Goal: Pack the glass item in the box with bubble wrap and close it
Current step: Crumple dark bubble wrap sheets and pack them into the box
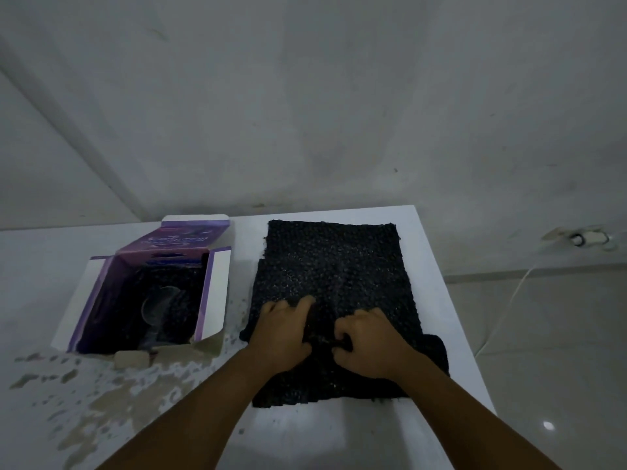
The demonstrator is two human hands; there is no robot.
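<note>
We're midway: glass item (pixel 159 305) sits in the open box (pixel 149 296), both hands (pixel 325 337) pinching the black bubble wrap (pixel 334 283) on the counter (pixel 339 432); padding and closing remain.

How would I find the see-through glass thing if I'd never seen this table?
Start at the white table and go to its left side, where a purple box stands open. Look down inside: the glass item lies there on dark padding. It is the only clear, rounded thing; everything else around it is black or purple.
</note>
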